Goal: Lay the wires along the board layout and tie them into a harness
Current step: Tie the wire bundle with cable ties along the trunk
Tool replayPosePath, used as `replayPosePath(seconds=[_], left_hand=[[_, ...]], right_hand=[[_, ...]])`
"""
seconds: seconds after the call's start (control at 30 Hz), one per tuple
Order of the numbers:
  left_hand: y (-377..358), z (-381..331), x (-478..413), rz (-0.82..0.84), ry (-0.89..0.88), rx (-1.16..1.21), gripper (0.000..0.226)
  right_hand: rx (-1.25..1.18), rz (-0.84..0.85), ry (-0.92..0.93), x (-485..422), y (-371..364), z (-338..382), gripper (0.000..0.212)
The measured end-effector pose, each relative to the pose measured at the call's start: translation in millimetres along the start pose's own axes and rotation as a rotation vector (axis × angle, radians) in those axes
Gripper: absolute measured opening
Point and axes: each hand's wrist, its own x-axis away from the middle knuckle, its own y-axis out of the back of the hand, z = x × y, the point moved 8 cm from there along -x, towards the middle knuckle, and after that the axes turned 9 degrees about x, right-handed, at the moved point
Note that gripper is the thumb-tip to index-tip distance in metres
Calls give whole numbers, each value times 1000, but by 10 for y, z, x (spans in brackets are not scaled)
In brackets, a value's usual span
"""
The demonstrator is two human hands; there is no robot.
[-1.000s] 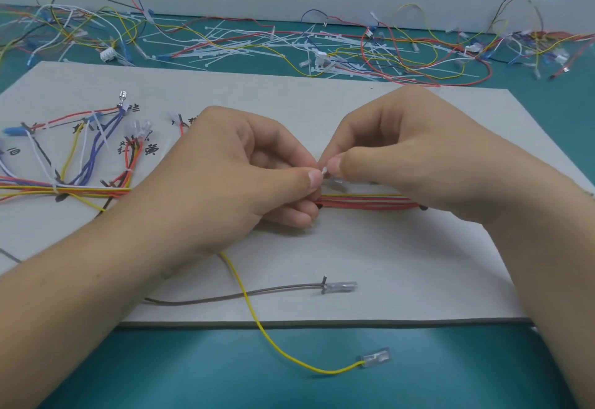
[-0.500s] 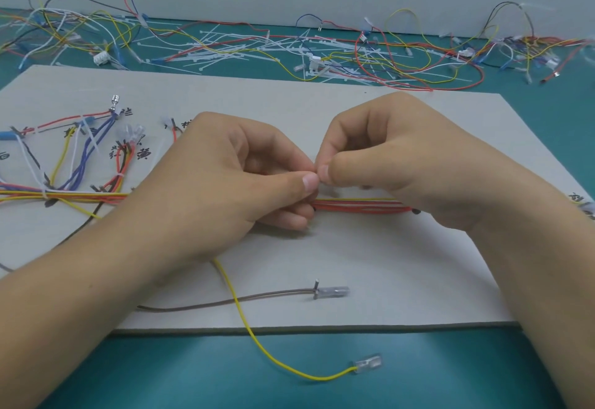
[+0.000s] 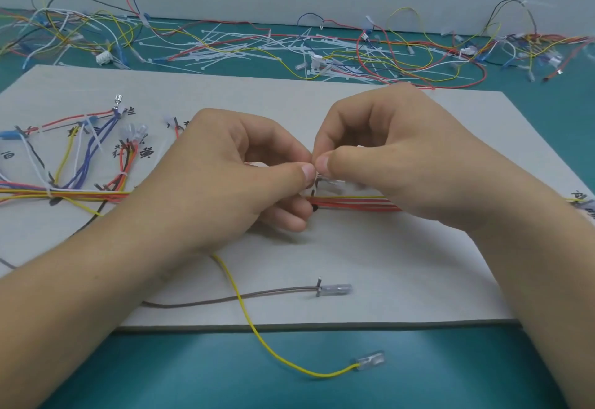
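Note:
A grey layout board (image 3: 370, 257) lies on the teal table. Across its middle runs a bundle of red and yellow wires (image 3: 354, 203). My left hand (image 3: 225, 176) and my right hand (image 3: 392, 157) meet above the bundle, and both pinch a white cable tie (image 3: 326, 180) wrapped around it between thumb and forefinger. The loop itself is mostly hidden by my fingers. On the left, branch wires (image 3: 87, 154) in blue, yellow, white and red fan out, tied in places. A loose yellow wire (image 3: 257, 331) hangs off the front edge. A brown wire (image 3: 244, 296) lies near it.
Behind the board lie several spare white cable ties (image 3: 231, 47) mixed with loose coloured wires (image 3: 418, 54) and small connectors. The teal table (image 3: 193, 376) shows in front of the board. Handwritten labels (image 3: 146, 152) mark the board's left part.
Both hands stayed pinched together at the tie over the bundle. Their fingertips shifted slightly; the tie's white end now shows below my right thumb.

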Motion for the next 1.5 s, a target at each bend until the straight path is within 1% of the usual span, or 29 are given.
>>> replayPosePath(seconds=[0.2, 0.4, 0.5, 0.77, 1.0, 1.2, 1.5], left_hand=[[21, -27, 1, -18, -46, -92, 4], [54, -175, 18, -56, -185, -377, 11], [13, -211, 27, -44, -203, -438, 12], [39, -196, -7, -45, -188, -469, 15], [-16, -166, -9, -8, -152, -488, 19], [-48, -171, 0, 9, -142, -542, 19], [-56, -155, 0, 26, -114, -578, 17]], right_hand=[[62, -41, 8, -1, -2, 21, 17], [54, -83, 13, 1, 18, 30, 17], [48, -87, 17, -2, 20, 31, 17], [133, -90, 54, -10, -40, 63, 14], [223, -154, 106, -8, -52, 124, 13], [244, -214, 145, -3, -29, 132, 6], [266, -318, 171, -15, 39, 160, 4]])
